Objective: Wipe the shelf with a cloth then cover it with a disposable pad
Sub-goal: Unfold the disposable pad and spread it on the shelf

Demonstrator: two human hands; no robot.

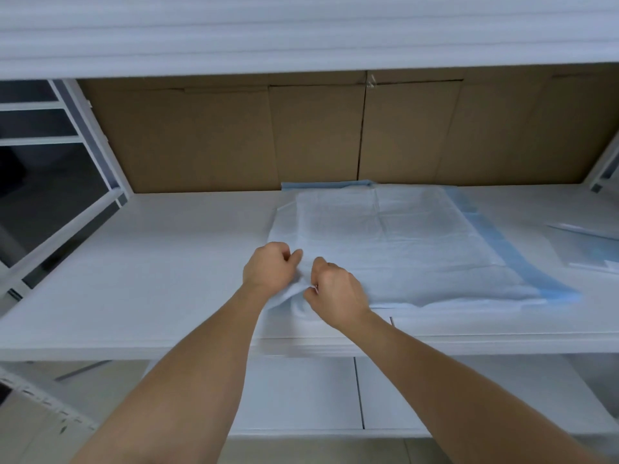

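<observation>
A disposable pad (395, 242), white with a blue border showing along its right and far edges, is lying partly unfolded on the white shelf (134, 283), right of the shelf's middle and reaching back almost to the brown cardboard panels (301, 135) that are lining the rear. Both hands are working at the pad's near left corner, close together but not quite touching. The left hand (269, 266) is curling its fingers (294, 256) and pinching a raised fold of the pad's edge; the right hand (336, 289) is doing the same just beside it, its fingers bunched and clamped on the same crumpled fold, so the sheet is lifting slightly between them. The rest of the pad is lying flat, with crease lines crossing it. To the far right on the shelf, well apart from the pad, a clear plastic wrapper (589, 246) with something pale blue inside is lying flat. Overhead, the ribbed white underside of an upper shelf (301, 31) is hanging low across the top of the view. At the left, the white metal frame (83, 135) of the rack is framing a dark opening. Below the front edge, a lower shelf (301, 396) is showing between the two forearms. No cloth is visible anywhere.
</observation>
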